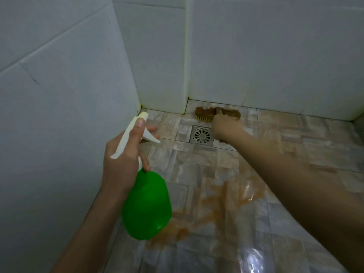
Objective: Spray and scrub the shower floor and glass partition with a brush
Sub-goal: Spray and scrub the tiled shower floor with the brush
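My left hand [126,156] grips a green spray bottle [146,205] by its white trigger head [136,133], nozzle aimed toward the far corner, a finger on the trigger. My right hand [224,128] reaches forward and holds the handle of a brown scrubbing brush [206,114], its yellow bristles down on the shower floor [197,174] against the back wall. The floor tiles are wet, with orange-brown smears [216,198] across the middle. No glass partition is visible.
A round metal drain [201,135] in a square frame lies just in front of the brush, beside my right hand. White tiled walls [59,95] close the left side and back, with a jutting corner column [163,66]. A glare patch shines on the near floor.
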The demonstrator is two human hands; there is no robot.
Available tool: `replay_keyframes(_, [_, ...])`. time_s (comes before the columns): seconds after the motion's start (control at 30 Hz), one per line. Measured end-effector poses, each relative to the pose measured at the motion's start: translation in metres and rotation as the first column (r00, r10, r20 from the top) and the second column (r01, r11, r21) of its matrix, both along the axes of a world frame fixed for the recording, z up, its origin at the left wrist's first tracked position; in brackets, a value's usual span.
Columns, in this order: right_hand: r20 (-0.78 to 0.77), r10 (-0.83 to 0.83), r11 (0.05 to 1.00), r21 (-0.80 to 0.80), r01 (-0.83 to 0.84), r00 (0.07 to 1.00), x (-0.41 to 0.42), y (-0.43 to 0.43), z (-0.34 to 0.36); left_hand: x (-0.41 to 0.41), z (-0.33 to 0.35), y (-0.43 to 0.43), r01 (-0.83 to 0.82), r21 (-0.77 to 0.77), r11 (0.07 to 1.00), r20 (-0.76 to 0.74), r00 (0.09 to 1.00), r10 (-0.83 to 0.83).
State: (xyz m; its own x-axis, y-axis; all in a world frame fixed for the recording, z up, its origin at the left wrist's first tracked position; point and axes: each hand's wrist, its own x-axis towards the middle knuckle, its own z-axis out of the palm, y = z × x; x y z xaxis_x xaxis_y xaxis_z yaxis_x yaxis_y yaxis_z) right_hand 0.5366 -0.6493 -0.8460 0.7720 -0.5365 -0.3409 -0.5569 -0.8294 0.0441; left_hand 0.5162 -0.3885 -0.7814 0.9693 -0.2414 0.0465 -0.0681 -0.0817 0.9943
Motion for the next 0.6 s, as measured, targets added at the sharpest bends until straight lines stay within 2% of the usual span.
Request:
replay_keyframes(0.17, [0.12, -0.102, 0.994, -0.015, 0.104, 0.988, 0.022, 0.001, -0.012, 0.01, -0.01, 0.022, -0.02, -0.03, 0.999, -0.041, 0.999, 0.019])
replay_keyframes(0.27, [0.165, -0.049, 0.993, -0.102, 0.066, 0.985, -0.031, 0.032, -0.033, 0.015, -0.013, 0.028, 0.009, -0.03, 1.0, -0.092, 0.996, -0.012])
replay_keyframes(0.37, [0.132, -0.031, 0.993, -0.109, 0.045, 0.991, -0.074, 0.07, -0.047, 0.018, -0.016, 0.03, 0.038, -0.035, 0.999, -0.136, 0.99, -0.042])
replay_keyframes(0.5, [0.25, -0.107, 0.991, -0.045, 0.122, 0.962, -0.021, 0.036, -0.051, 0.015, -0.018, 0.032, 0.023, -0.058, 0.998, -0.157, 0.987, -0.032])
replay_keyframes(0.6, [0.19, -0.119, 0.993, -0.004, 0.122, 0.975, -0.013, 0.025, -0.034, 0.014, -0.02, 0.034, 0.034, -0.059, 0.998, -0.162, 0.986, -0.043])
